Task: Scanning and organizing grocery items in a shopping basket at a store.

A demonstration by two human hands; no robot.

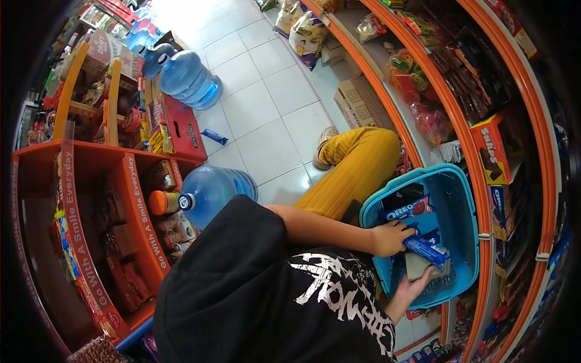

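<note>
A turquoise plastic basket (470, 267) stands before me by the shelves, with blue Oreo packets (401, 213) inside. My left hand (391, 238) reaches over its near wall, fingers at the end of a slim blue snack packet (426, 250). Under this packet lies a folded grey-beige cloth or pad (420, 267), its exact kind unclear. My right hand (414, 286) grips the cloth's lower edge from below, thumb up. The hands partly hide the basket's contents.
Orange-edged shelves (447, 90) with snack boxes rise at the right. A large blue water bottle (218, 190) stands behind my left arm, another (190, 81) farther off. A blue packet (214, 136) lies on the tiled floor (258, 113). An orange rack (136, 208) is at the left.
</note>
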